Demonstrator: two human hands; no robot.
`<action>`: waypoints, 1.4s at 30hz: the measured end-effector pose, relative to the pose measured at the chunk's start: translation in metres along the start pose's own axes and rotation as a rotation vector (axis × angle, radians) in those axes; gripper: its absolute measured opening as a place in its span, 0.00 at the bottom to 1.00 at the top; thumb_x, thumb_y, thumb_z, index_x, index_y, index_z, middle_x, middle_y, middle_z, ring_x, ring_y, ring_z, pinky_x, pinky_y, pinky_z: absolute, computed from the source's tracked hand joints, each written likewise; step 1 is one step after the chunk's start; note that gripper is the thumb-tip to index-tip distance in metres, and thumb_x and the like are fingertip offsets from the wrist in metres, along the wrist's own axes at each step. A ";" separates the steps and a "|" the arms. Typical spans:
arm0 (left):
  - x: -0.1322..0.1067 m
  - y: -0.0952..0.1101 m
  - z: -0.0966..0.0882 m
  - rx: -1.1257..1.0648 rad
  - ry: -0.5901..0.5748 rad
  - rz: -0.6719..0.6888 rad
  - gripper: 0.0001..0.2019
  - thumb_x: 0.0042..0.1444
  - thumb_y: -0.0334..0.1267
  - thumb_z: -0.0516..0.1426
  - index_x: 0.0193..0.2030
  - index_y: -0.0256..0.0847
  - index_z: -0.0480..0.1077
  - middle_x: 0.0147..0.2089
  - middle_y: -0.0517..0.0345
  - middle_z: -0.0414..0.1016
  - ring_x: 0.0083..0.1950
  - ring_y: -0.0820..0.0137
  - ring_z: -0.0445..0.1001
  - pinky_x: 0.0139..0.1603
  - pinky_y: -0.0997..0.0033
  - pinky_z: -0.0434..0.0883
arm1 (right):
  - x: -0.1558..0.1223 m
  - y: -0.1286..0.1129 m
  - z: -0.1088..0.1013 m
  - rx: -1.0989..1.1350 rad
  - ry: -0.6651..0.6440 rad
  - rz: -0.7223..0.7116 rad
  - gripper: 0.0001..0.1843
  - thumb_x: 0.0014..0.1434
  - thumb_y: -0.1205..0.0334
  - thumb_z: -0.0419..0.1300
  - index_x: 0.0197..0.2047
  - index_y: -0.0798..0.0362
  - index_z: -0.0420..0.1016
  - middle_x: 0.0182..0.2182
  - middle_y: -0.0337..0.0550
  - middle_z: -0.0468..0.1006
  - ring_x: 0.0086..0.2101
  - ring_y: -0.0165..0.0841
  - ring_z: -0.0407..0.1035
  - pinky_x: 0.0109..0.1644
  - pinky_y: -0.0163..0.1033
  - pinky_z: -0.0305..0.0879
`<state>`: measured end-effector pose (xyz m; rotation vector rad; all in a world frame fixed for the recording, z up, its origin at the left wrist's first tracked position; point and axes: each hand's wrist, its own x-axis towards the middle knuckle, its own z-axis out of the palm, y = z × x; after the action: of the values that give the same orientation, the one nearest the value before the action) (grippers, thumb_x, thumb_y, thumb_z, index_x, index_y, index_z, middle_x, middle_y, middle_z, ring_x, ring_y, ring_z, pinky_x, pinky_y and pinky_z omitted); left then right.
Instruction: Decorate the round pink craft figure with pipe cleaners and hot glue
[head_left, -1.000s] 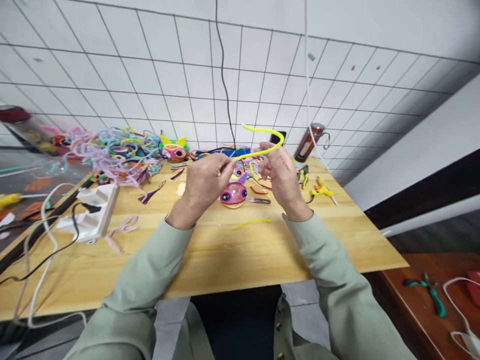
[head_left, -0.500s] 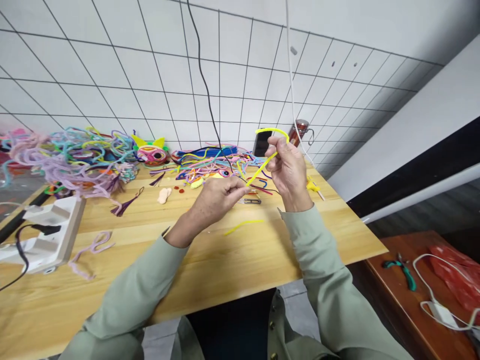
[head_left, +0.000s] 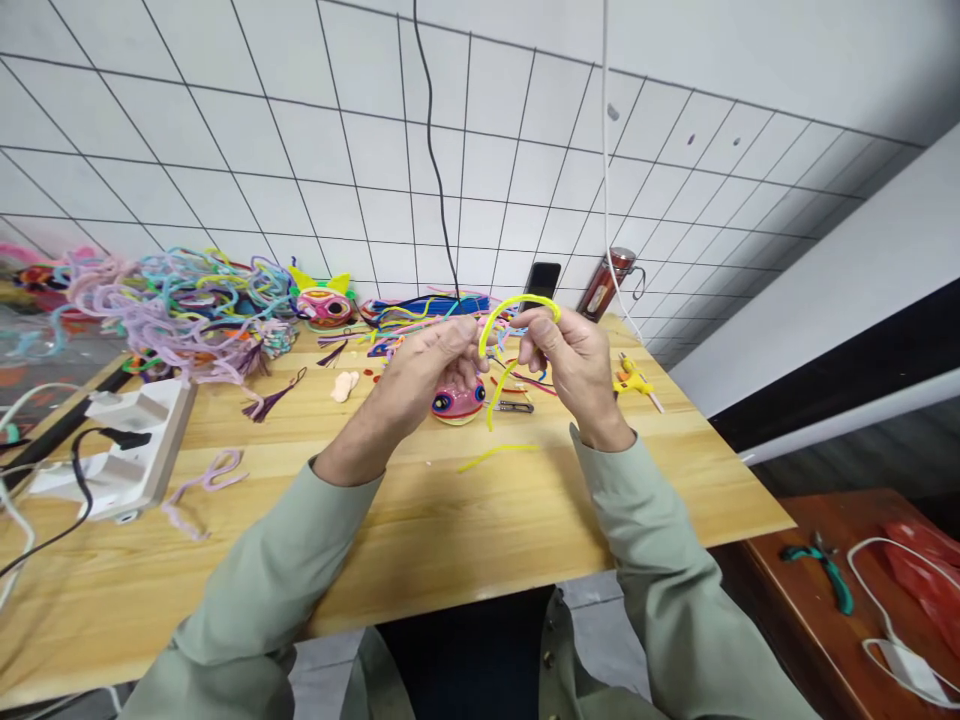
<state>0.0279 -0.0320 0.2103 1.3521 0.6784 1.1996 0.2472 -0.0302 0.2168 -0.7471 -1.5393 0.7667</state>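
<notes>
Pipe cleaner (head_left: pixel 517 303), yellow, held up over desk (head_left: pixel 450 520). Left hand (head_left: pixel 431 365) pinched tight on one end of its arch, right hand (head_left: pixel 574 365) pinched on the other. Arch bows toward 12 o'clock between them and a tail hangs to 6. Pink round craft face (head_left: pixel 457 403) on desk just below left hand. Loose yellow piece (head_left: pixel 499 456) at 6 o'clock of both. Tangled pile (head_left: pixel 172 310) at 10, power strip (head_left: pixel 127 450) at 9, glue gun (head_left: pixel 634 382) at 3 of right hand.
</notes>
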 end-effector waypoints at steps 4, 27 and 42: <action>0.001 0.001 -0.001 0.003 0.004 -0.024 0.29 0.55 0.63 0.81 0.35 0.44 0.74 0.27 0.59 0.80 0.24 0.73 0.72 0.26 0.73 0.71 | -0.003 -0.004 0.003 -0.054 -0.017 -0.008 0.35 0.70 0.20 0.75 0.46 0.47 0.93 0.28 0.36 0.81 0.31 0.33 0.74 0.39 0.41 0.75; -0.002 0.014 -0.061 1.075 0.108 0.514 0.07 0.76 0.40 0.66 0.49 0.50 0.89 0.46 0.56 0.93 0.46 0.58 0.88 0.51 0.62 0.82 | 0.011 0.000 -0.042 -0.398 -0.525 0.086 0.20 0.78 0.51 0.69 0.33 0.49 0.82 0.28 0.34 0.76 0.32 0.31 0.66 0.38 0.39 0.57; -0.002 0.010 -0.029 0.482 0.033 0.249 0.19 0.72 0.57 0.72 0.40 0.43 0.85 0.33 0.55 0.86 0.32 0.66 0.81 0.34 0.67 0.78 | -0.004 -0.005 0.005 0.059 -0.307 0.223 0.32 0.69 0.26 0.78 0.43 0.49 0.87 0.25 0.32 0.78 0.26 0.29 0.70 0.32 0.36 0.70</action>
<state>-0.0015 -0.0255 0.2144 1.8643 0.8792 1.3065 0.2421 -0.0368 0.2179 -0.7932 -1.7152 1.1296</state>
